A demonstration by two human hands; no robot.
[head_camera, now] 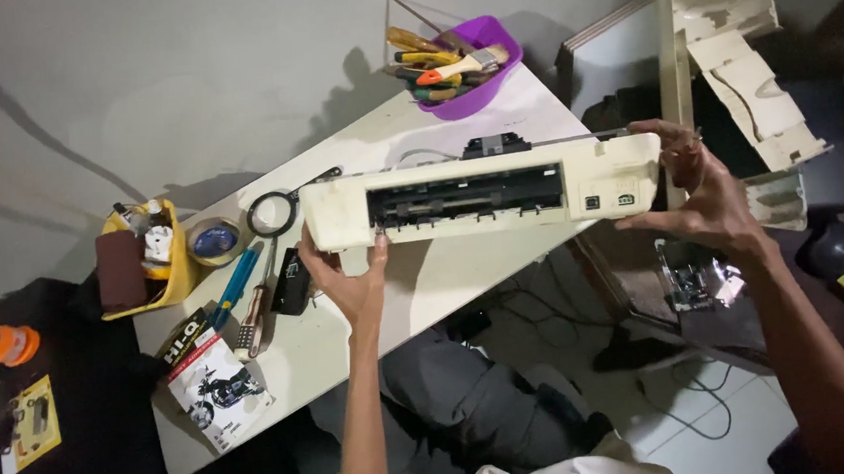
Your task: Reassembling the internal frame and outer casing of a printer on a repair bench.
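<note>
I am holding a long cream-coloured printer body (pixel 484 200) up over the desk (pixel 426 287), its open slot with dark rollers facing me. My left hand (pixel 345 278) is gripping it from underneath near its left end, thumb and fingers closed on the lower edge. My right hand (pixel 705 195) is clasping the right end, fingers spread around the side where two small ports are showing. The body is hanging above the desk's far edge and reaching out past its right corner.

Beside the right end, a detached cream cover panel (pixel 729 62) is standing tilted off the desk. At the far corner a purple tub (pixel 490 81) is holding brushes and screwdrivers. Toward the left edge are lying a yellow container (pixel 179 271), a roll of tape (pixel 213 239), a magnifying glass (pixel 273 214), a blue-handled tool (pixel 235 284) and a printed booklet (pixel 218 388).
</note>
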